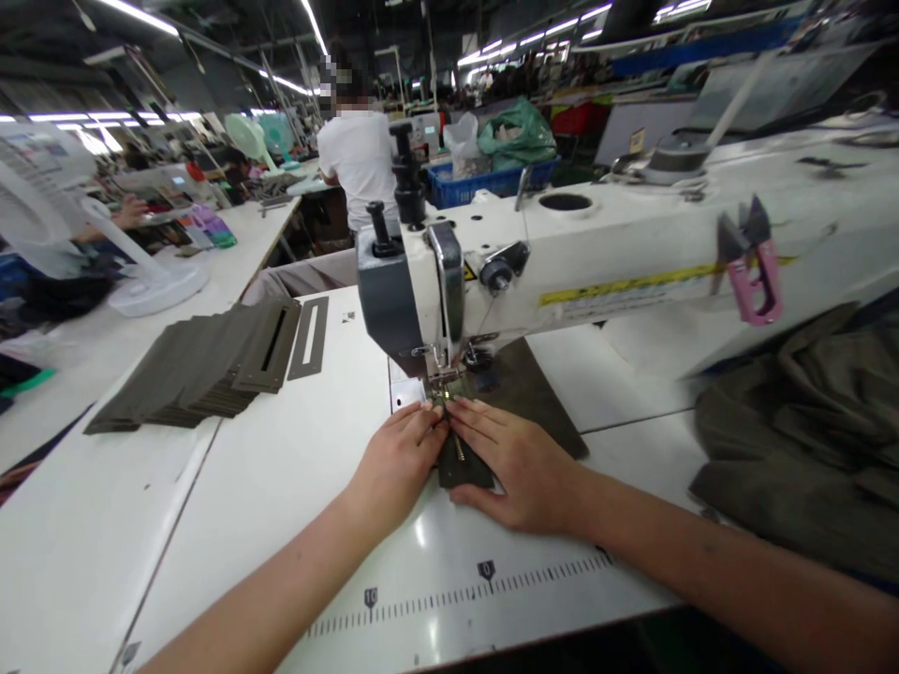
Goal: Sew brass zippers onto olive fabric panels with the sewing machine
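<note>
An olive-brown fabric piece (466,473) with a gold-toothed zipper (460,447) lies beneath the presser foot (442,374) of a white sewing machine (582,243). My left hand (397,459) presses its extended fingertips on the left side of the zipper, close to the foot. On the other side, my right hand (526,463) rests flat over the fabric, fingers stretched forward and thumb apart near the lower edge. More of the same cloth (540,402) spreads out behind and right of the needle area. My fingers hide part of the zipper.
Left on the table sit a stack of slotted olive panels (189,365) and a single slotted panel (307,337). Pink-handled snips (755,271) hang on the machine arm. Bunched dark cloth (807,440) lies right. Beyond are a white fan (154,285), a blue crate (456,187) and a person (358,159).
</note>
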### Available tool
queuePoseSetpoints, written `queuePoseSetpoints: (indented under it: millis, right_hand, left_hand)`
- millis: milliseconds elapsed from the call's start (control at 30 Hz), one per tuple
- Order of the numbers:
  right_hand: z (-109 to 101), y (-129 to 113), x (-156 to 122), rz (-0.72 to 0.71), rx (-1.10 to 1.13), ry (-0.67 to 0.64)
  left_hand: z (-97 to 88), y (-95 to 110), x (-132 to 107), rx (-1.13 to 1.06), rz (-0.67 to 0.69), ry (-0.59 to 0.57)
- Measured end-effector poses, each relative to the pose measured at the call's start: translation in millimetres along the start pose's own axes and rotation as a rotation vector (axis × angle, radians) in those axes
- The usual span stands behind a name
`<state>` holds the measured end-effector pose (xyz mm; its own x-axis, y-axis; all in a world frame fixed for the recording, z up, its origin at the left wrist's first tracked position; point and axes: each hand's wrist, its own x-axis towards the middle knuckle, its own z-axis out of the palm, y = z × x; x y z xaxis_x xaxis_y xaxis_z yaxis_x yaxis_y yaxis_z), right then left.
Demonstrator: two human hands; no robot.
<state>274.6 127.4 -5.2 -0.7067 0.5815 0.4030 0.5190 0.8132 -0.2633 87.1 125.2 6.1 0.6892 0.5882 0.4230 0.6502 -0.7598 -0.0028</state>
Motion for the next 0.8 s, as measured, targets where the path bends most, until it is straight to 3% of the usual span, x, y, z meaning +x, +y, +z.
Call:
queuePoseSetpoints:
  millis: [233,367,467,667,800]
  right_hand:
    - [3,10,9,-0.002,-0.049,0.020]
    - [0,7,9,-0.059,-0.109,0.090]
    - [-4,2,9,-0.015,-0.112,0.144]
    - [3,-6,2,-0.083,-0.267,0.190]
    - [10,-5,1,-0.093,-0.324,0.231]
  left_hand:
    - [2.0,-12,8,-0.031,-0.045,-0.005]
    - [-8.5,-6,3,-0.136,-0.109,-0.060]
    - [-13.6,3,-2,-0.170,-0.151,-0.073]
    - [-3.7,11,-6,0.048,-0.071,0.010]
    - [-1.6,8,-2,0.070,-0.024,0.042]
